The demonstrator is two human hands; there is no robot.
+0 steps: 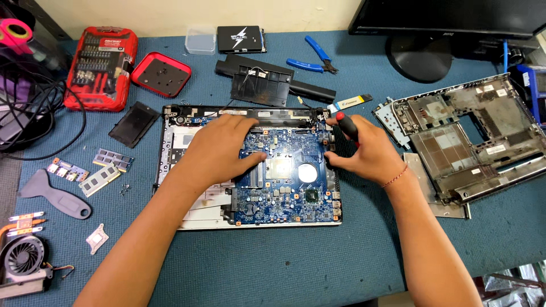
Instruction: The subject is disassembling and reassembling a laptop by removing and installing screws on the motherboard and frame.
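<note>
Two memory sticks (pixel 106 169), one fan (pixel 23 260), one pliers (pixel 311 58), one screwdriver (pixel 347 126).

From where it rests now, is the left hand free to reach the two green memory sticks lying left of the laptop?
Probably yes. The left hand lies flat on the blue laptop motherboard and holds nothing, and the two green memory sticks lie uncovered on the blue mat, with only bare mat and the laptop's edge between.

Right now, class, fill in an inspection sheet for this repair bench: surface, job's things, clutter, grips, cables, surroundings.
Surface: blue mat.
Job's things: opened laptop base with blue motherboard; red-and-black screwdriver.
Clutter: red bit case, memory sticks, cooling fan, blue pliers, bare laptop shell.
Grips: left hand flat on the board; right hand holding the screwdriver.
Cables: black loops, left edge.
Surroundings: monitor stand.
</note>
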